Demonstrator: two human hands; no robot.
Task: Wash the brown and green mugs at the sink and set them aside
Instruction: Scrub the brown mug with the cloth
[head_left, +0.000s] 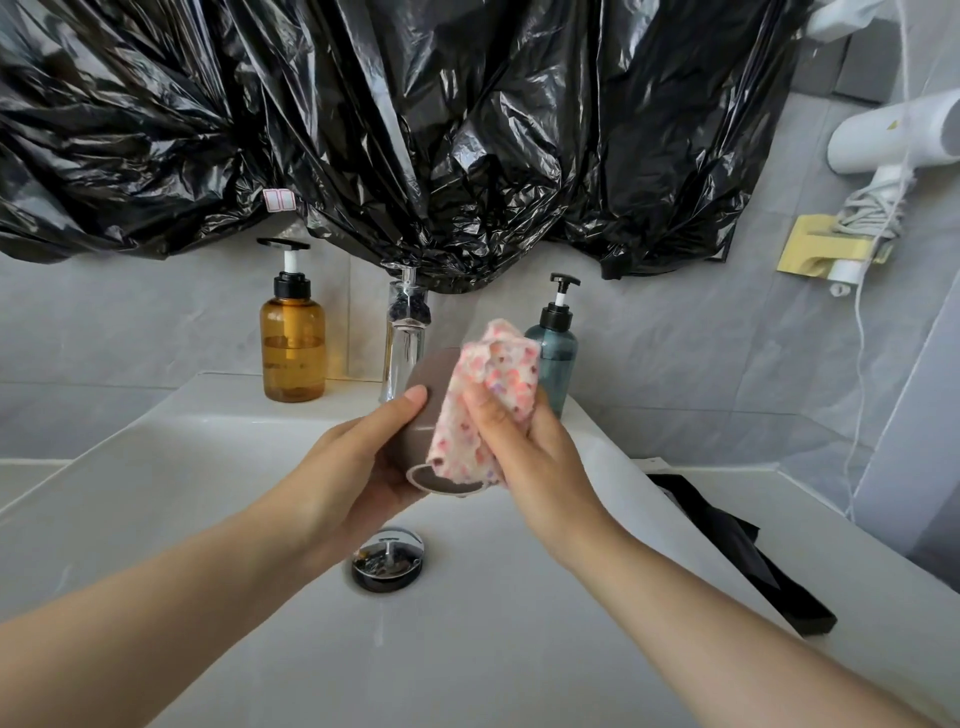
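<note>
Two hands busy: your left hand (363, 467) grips the brown mug (431, 387), right hand (530, 447) pinches the cloth (493, 379); turn mug w/ left, wipe rim & inside.

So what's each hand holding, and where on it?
The left hand grips the mug round its side; the right hand pinches the cloth near its middle.

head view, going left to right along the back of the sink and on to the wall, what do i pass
amber pump bottle → chrome faucet → blue-green pump bottle → white hair dryer. The brown mug and the cloth overlap the faucet and the blue-green bottle, so they are left out.
</note>
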